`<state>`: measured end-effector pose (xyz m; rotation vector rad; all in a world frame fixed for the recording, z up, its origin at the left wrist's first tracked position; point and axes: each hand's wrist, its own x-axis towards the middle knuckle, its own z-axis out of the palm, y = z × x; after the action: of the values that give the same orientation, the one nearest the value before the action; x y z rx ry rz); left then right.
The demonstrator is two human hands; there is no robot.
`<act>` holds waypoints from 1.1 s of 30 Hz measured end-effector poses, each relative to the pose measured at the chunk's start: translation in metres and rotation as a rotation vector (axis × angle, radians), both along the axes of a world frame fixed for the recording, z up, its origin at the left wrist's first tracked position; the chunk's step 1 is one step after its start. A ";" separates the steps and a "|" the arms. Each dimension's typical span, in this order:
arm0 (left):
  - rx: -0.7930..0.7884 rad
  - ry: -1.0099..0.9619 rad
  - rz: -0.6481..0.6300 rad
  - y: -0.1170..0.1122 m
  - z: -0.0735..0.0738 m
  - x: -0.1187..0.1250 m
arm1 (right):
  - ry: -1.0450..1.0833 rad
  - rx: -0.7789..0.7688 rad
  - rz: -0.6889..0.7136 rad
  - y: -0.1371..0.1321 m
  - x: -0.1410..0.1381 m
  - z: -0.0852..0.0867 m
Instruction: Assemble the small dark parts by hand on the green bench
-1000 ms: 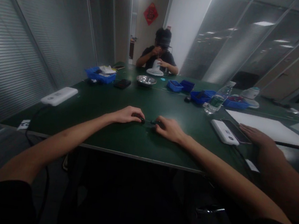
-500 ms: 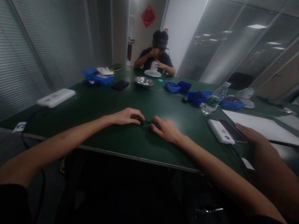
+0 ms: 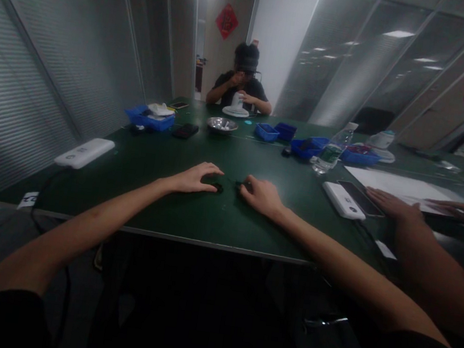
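1. Lying just beside the thumb tip of the left hand (image 3: 195,179), a small dark object (image 3: 218,187) is seen on the green table (image 3: 191,220); whether it is touched cannot be told.
2. The left thumb and fingers are spread wide.
3. By the right hand (image 3: 264,197), a small dark piece (image 3: 238,186) is held in a narrow pinch; its kind cannot be made out.
4. Farther back, a metal bowl (image 3: 219,130) is placed near a blue tray (image 3: 268,137).
5. Rightward, a white device (image 3: 343,200) is set beside a phone (image 3: 355,195).
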<state>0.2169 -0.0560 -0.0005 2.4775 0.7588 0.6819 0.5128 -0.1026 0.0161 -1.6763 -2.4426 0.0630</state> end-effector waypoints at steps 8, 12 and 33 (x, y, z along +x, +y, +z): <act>-0.018 0.033 -0.116 0.001 0.005 -0.001 | -0.002 -0.032 -0.080 0.006 0.001 -0.003; -0.019 0.044 -0.056 0.015 0.004 -0.016 | 0.000 -0.032 -0.082 0.005 0.002 -0.002; 0.020 0.237 0.984 0.076 -0.006 -0.171 | 0.051 -0.053 -0.036 0.006 0.008 -0.003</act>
<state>0.0455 0.0199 -0.0061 2.1016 2.1066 0.6876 0.5205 -0.0965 0.0135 -1.7181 -2.3930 0.1642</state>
